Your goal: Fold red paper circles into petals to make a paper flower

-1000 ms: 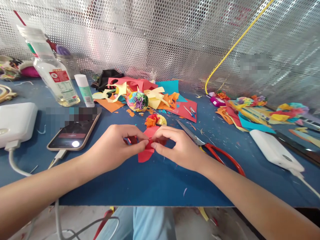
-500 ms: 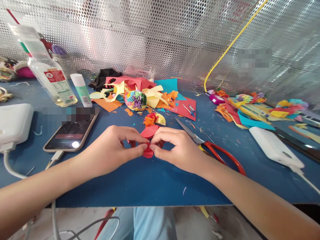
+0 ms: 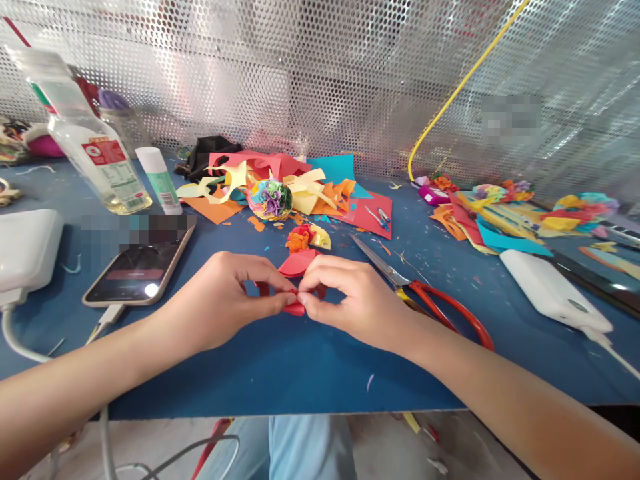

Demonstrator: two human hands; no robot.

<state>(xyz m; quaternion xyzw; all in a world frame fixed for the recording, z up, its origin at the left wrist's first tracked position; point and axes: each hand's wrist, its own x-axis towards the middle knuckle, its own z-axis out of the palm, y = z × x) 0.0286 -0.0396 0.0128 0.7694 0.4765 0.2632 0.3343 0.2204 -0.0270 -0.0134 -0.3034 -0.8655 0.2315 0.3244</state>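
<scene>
Between my fingertips, low over the blue table, is a small piece of red paper point(image 3: 295, 309). My left hand point(image 3: 237, 290) pinches it from the left, and my right hand point(image 3: 345, 293) pinches it from the right, with the fingertips of both nearly touching. Just beyond the fingers lies another red paper piece point(image 3: 299, 264), partly hidden by my right hand. Behind that sit a red and orange paper flower point(image 3: 300, 238) and a folded yellow piece point(image 3: 321, 237). Farther back rests a multicoloured paper ball point(image 3: 271, 199).
Red-handled scissors point(image 3: 425, 293) lie right of my right hand. A phone point(image 3: 143, 263), glue stick point(image 3: 160, 181) and bottle point(image 3: 103, 153) stand or lie left. Paper scraps point(image 3: 310, 190) spread behind. A white power bank point(image 3: 555, 290) lies right, another point(image 3: 30, 250) left.
The red paper between my fingertips shows less of its surface and looks more folded or gathered. Both hands keep nearly the same place, and the view has shifted slightly.
</scene>
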